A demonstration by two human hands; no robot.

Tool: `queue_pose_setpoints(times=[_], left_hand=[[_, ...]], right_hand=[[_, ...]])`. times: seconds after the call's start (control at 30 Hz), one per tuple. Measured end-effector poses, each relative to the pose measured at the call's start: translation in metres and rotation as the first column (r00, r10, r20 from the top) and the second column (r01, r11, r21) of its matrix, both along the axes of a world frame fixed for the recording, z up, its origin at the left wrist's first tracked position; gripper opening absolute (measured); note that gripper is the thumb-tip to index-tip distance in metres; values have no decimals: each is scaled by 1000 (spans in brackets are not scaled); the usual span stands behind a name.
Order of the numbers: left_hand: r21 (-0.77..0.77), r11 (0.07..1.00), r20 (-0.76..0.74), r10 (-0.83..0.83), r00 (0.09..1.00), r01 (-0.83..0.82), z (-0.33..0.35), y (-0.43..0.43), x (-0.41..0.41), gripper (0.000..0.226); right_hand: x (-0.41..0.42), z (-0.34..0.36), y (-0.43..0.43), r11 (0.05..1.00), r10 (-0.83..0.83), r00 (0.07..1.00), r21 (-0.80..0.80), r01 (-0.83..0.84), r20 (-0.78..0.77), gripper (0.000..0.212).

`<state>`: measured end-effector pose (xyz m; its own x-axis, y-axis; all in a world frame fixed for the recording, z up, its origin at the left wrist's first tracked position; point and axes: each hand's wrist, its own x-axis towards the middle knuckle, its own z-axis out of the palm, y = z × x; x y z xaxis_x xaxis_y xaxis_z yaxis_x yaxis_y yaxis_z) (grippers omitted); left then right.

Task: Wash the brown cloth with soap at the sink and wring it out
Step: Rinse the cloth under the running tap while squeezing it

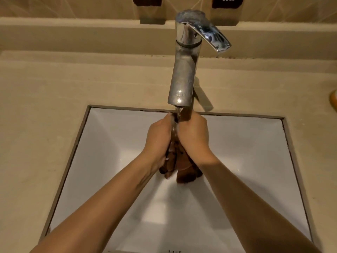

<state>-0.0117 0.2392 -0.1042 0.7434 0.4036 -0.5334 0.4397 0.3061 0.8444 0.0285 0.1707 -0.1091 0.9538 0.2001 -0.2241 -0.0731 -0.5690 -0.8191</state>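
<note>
Over white sink (102, 161), hands grip brown cloth (184, 172), water running

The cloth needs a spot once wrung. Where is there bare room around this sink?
The counter left of the basin is bare, and right of it up to an orange object at the edge. Crowded: under the tap, where left hand and right hand grip the cloth.

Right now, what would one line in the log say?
left hand: grips brown cloth | right hand: grips brown cloth | faucet: water running onto cloth | place: over white sink
</note>
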Motion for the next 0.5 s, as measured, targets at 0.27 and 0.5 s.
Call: queue_pose_setpoints(times=[0.27,0.5], left_hand=[[120,993,-62,-10,998,18,10,18,12,38],[100,980,-29,-172,985,174,9,13,1,38]], right_hand=[[-37,8,4,995,102,993,17,-103,55,40],[3,-8,-7,998,21,999,57,-23,33,28]])
